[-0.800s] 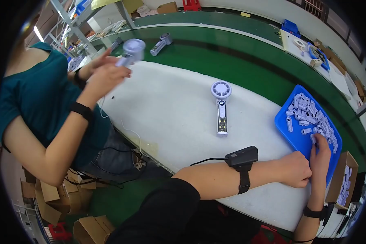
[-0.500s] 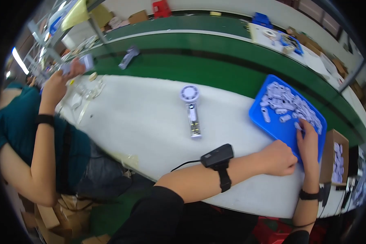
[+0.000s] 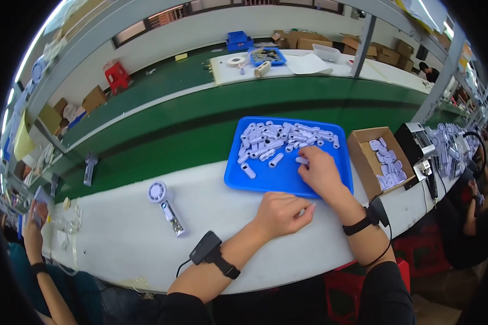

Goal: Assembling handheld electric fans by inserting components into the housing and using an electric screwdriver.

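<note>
My right hand [image 3: 321, 170] reaches into a blue tray [image 3: 234, 176] and pinches a small lavender plastic part [image 3: 302, 160] between thumb and fingers. Many similar lavender parts [image 3: 265, 142] lie piled toward the tray's far side, with a few loose ones nearer. Just in front of the tray's near edge, my left hand [image 3: 283, 215] is closed over the white tabletop; its curled fingers hide whatever may be inside. On the table to the left lies a lavender handheld fan [image 3: 164, 203], its round head away from me and its handle uncovered, with inner parts showing.
Right of the tray stands a cardboard box [image 3: 360, 157] of lavender pieces, then a dark metal-faced device [image 3: 415, 142] and a heap of fans [image 3: 450, 146]. A green belt [image 3: 195, 130] runs behind, carrying another fan [image 3: 89, 169]. A co-worker's hand [image 3: 35, 219] is at far left.
The view has swung right, bringing the tray to the middle. My right hand now pinches a part clear of the pile; my left hand stays closed near the tray's front edge.
</note>
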A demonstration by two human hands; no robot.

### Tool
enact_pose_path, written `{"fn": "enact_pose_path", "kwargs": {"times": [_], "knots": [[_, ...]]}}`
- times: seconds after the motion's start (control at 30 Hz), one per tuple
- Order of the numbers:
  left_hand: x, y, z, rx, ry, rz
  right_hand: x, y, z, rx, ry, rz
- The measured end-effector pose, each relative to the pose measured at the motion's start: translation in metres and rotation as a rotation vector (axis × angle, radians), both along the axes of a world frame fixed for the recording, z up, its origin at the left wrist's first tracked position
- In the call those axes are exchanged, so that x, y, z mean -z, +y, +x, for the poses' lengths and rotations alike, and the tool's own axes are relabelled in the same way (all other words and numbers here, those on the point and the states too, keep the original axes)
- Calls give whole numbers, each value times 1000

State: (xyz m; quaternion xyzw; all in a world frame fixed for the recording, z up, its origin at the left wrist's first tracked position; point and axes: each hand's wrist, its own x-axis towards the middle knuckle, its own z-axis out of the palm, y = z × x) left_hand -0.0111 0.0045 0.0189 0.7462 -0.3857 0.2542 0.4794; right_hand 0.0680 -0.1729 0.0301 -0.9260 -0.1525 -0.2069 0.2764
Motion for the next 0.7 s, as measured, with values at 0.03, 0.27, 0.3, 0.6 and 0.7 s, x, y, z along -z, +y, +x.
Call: {"fn": "enact_pose_path", "kwargs": {"times": [0.03,0.27,0.3,0.6,0.7], "knots": [[-2,-1,4,26,2,6,-1,-1,-3,-23,17,25],[-1,5,20,-344,30,205,6,11,6,-107,68,121],[-2,4,17,-411,-25,330,1,10,2,-107,117,170],[-13,-2,6,-468,121,457,-7,-5,-3,-42,233,162],[-7,2,9,-397,126,405,3,3,-4,0,185,297]]}}
